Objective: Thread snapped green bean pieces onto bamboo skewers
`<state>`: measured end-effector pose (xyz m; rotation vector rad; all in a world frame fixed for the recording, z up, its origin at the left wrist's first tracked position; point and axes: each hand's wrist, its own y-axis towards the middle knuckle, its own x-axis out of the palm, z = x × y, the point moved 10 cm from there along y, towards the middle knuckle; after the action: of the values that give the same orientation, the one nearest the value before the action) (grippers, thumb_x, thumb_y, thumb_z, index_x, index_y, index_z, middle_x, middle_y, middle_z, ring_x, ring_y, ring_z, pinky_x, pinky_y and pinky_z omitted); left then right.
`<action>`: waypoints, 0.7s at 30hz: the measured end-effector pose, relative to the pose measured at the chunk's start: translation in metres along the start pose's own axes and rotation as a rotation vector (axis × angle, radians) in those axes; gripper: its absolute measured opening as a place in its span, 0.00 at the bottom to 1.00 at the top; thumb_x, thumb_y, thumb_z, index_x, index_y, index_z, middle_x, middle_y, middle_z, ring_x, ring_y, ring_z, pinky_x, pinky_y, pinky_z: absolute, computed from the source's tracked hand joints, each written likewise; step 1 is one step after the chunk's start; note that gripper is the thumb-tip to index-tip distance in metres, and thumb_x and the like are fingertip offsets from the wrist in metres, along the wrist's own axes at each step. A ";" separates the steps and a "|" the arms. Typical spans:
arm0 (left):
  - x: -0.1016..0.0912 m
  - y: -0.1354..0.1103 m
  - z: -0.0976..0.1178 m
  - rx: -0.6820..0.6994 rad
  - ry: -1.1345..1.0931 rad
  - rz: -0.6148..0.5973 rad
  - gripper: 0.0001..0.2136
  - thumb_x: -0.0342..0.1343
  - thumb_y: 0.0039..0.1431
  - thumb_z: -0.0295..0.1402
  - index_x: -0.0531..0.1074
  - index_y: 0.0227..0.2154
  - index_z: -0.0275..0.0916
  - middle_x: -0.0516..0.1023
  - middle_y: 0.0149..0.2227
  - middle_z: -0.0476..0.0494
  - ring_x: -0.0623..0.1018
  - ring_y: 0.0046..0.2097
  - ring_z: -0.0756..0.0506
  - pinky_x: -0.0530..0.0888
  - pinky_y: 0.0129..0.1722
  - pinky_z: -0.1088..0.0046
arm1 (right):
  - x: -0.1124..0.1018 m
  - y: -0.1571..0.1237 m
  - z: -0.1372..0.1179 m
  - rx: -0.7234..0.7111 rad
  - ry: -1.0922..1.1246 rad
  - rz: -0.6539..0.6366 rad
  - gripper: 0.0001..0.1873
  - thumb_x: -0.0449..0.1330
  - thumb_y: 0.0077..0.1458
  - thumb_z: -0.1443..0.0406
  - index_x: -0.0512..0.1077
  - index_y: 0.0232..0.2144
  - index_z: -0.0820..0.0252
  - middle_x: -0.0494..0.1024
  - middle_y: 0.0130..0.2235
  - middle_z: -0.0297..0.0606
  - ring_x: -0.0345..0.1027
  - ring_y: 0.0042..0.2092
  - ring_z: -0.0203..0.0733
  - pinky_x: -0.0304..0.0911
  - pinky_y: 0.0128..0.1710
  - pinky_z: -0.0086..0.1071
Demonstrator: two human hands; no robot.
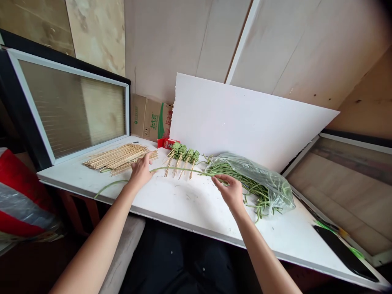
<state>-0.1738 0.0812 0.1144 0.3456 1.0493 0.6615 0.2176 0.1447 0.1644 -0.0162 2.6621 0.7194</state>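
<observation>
Bean point(183, 169) is spanning twelve o'clock. Left hand point(141, 168) at eleven, half-curled, and right hand point(229, 190) at one, fingertips nearly closed, are both pinching it. I'm watching for snapping from uneven pulling, or snagging on filled skewers point(181, 151) just beyond.

Left hand point(141, 170) and right hand point(230, 191) hold one long green bean point(161, 168)

kinda loving the palette I'm getting remotely: green long beans point(226, 170), pale tan bamboo skewers point(118, 158), white desk point(183, 208), brown carton point(153, 116) with green and red print, tan-blotched cream wall panel point(98, 28)
</observation>
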 end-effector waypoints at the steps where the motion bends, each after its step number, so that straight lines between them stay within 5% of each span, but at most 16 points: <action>1: 0.012 -0.003 0.005 0.018 0.001 -0.071 0.40 0.66 0.54 0.34 0.54 0.67 0.40 0.77 0.51 0.35 0.74 0.56 0.32 0.65 0.55 0.53 | 0.002 -0.006 0.019 0.049 0.006 -0.026 0.22 0.71 0.49 0.49 0.83 0.36 0.61 0.85 0.39 0.49 0.79 0.41 0.53 0.73 0.34 0.37; 4: 0.039 -0.013 0.035 0.100 -0.041 -0.260 0.43 0.70 0.50 0.39 0.56 0.66 0.44 0.72 0.56 0.34 0.70 0.59 0.30 0.66 0.56 0.51 | 0.007 -0.023 0.053 0.125 0.042 -0.109 0.23 0.71 0.48 0.48 0.83 0.36 0.61 0.84 0.41 0.50 0.79 0.40 0.52 0.72 0.30 0.35; 6: 0.038 -0.019 0.070 0.179 -0.127 -0.271 0.39 0.68 0.54 0.44 0.57 0.66 0.45 0.71 0.58 0.34 0.69 0.60 0.31 0.66 0.57 0.50 | 0.007 -0.032 0.056 0.120 0.057 -0.133 0.23 0.70 0.50 0.48 0.82 0.37 0.61 0.84 0.42 0.49 0.78 0.38 0.50 0.71 0.29 0.34; 11: 0.022 -0.056 0.185 0.427 -0.479 -0.290 0.21 0.55 0.69 0.42 0.67 0.61 0.44 0.77 0.52 0.37 0.76 0.56 0.38 0.71 0.57 0.58 | 0.008 -0.049 0.036 0.041 0.066 -0.134 0.19 0.70 0.52 0.50 0.83 0.37 0.59 0.84 0.42 0.47 0.77 0.38 0.48 0.70 0.29 0.33; 14: 0.030 -0.087 0.232 0.532 -0.557 -0.385 0.19 0.56 0.69 0.38 0.69 0.61 0.46 0.77 0.56 0.38 0.74 0.59 0.38 0.70 0.60 0.58 | 0.013 -0.057 0.018 -0.044 0.071 -0.181 0.17 0.68 0.55 0.52 0.83 0.39 0.57 0.84 0.42 0.45 0.77 0.40 0.48 0.72 0.31 0.34; 17: 0.042 -0.101 0.242 0.513 -0.601 -0.380 0.19 0.57 0.68 0.32 0.70 0.61 0.47 0.78 0.56 0.40 0.76 0.58 0.38 0.71 0.60 0.57 | 0.010 -0.063 0.004 -0.093 0.074 -0.194 0.14 0.67 0.57 0.54 0.83 0.40 0.55 0.84 0.40 0.43 0.77 0.40 0.47 0.73 0.33 0.34; 21: 0.057 -0.101 0.229 0.411 -0.705 -0.351 0.16 0.56 0.69 0.31 0.73 0.58 0.46 0.82 0.50 0.41 0.80 0.51 0.41 0.74 0.55 0.61 | 0.007 -0.066 -0.011 -0.131 0.050 -0.251 0.11 0.66 0.60 0.56 0.83 0.40 0.54 0.83 0.37 0.41 0.77 0.39 0.44 0.73 0.33 0.33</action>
<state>0.0813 0.0516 0.1265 0.6739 0.5313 -0.0197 0.2142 0.0827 0.1389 -0.3999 2.5911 0.8152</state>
